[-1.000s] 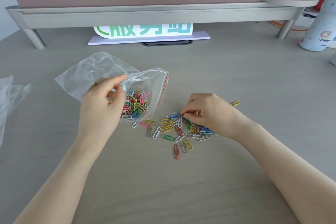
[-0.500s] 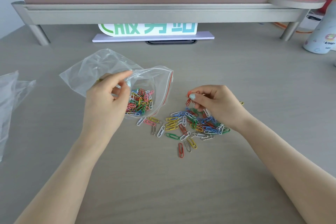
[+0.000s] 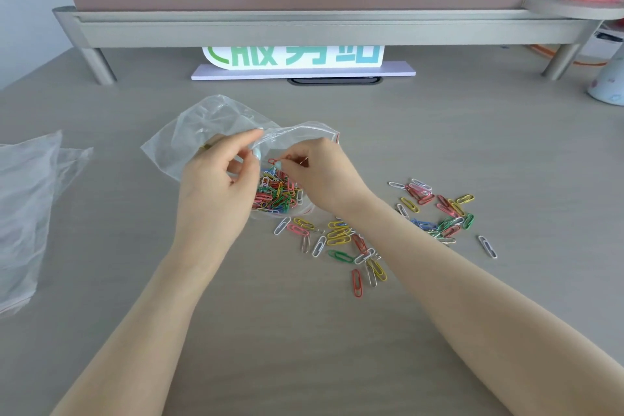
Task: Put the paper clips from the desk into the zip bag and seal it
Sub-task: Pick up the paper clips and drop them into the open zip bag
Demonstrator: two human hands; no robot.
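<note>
Right hand moved from desk pile to zip bag mouth, pinching red paper clips; left hand pinches bag rim open; loose clips lie right of bag, nearer the right hand.

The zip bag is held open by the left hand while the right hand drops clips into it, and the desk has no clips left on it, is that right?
Not quite: the head view shows many clips still lying on the desk. The rest holds: the left hand holds the zip bag open while the right hand brings clips to its mouth.
</note>
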